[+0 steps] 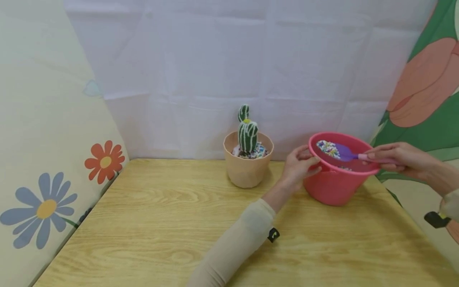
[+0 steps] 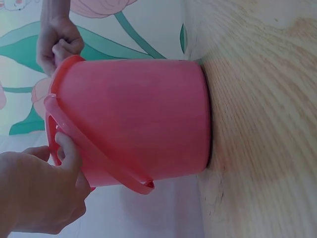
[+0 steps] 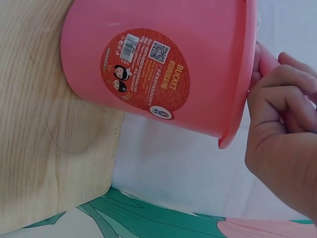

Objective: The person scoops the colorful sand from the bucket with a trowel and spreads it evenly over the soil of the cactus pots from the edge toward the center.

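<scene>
A pink bucket (image 1: 330, 189) stands at the table's back right, its handle (image 2: 99, 153) hanging down the side in the left wrist view. My left hand (image 1: 299, 165) grips the bucket's rim, thumb on the near side. In my right hand (image 1: 401, 159) is a small shovel (image 1: 346, 152) with a purple blade and pink handle, held over the bucket's mouth. Multicoloured pebbles (image 1: 327, 148) lie heaped on the blade. More pebbles show inside the bucket, partly hidden by its rim. The right wrist view shows the right-hand fingers (image 3: 285, 94) curled round the handle.
Left of the bucket stands a peach plant pot (image 1: 247, 171) holding a green and white cactus (image 1: 247, 137) among coloured pebbles. The wooden table (image 1: 161, 223) meets a white cloth (image 1: 186, 79) behind and flower-printed sheets (image 1: 46, 131) at the sides.
</scene>
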{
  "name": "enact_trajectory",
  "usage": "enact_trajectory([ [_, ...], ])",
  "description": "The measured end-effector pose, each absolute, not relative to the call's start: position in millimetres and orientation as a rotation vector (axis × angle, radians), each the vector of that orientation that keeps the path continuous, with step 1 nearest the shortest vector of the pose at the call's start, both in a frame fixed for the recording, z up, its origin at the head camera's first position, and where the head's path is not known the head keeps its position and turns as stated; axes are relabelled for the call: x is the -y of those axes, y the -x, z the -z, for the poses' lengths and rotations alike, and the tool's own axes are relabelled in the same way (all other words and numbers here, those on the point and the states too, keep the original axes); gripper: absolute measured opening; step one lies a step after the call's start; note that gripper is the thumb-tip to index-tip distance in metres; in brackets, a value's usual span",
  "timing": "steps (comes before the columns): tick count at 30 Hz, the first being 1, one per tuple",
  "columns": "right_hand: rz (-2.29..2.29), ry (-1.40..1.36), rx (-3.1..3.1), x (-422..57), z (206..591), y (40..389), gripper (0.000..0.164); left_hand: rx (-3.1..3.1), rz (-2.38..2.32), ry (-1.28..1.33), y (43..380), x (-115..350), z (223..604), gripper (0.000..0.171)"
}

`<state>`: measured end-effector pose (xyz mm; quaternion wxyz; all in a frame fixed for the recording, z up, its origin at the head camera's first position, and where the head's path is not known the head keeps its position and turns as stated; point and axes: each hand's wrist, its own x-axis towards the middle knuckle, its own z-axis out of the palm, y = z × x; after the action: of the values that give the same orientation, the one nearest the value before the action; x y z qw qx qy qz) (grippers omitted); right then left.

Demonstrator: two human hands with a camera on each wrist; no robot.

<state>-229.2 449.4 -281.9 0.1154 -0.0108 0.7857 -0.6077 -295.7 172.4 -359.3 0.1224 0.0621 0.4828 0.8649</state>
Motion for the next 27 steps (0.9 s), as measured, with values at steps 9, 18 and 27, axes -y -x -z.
enact_trajectory([
  [9, 1.910, 0.234, -2.091, -451.0, 282.4, 225.5, 0.032, -1.845, -2.341, -0.368, 287.2, -157.0, 352.9, 0.048],
  [18, 1.897, 0.298, -2.092, -454.4, 279.4, 218.9, 0.033, -2.216, -2.159, -0.705, 279.9, -138.9, 354.3, 0.042],
  [27, 1.918, 0.250, -2.148, -448.8, 277.9, 211.8, 0.030, -2.285, -2.091, -0.915, 275.9, -120.2, 356.4, 0.032],
])
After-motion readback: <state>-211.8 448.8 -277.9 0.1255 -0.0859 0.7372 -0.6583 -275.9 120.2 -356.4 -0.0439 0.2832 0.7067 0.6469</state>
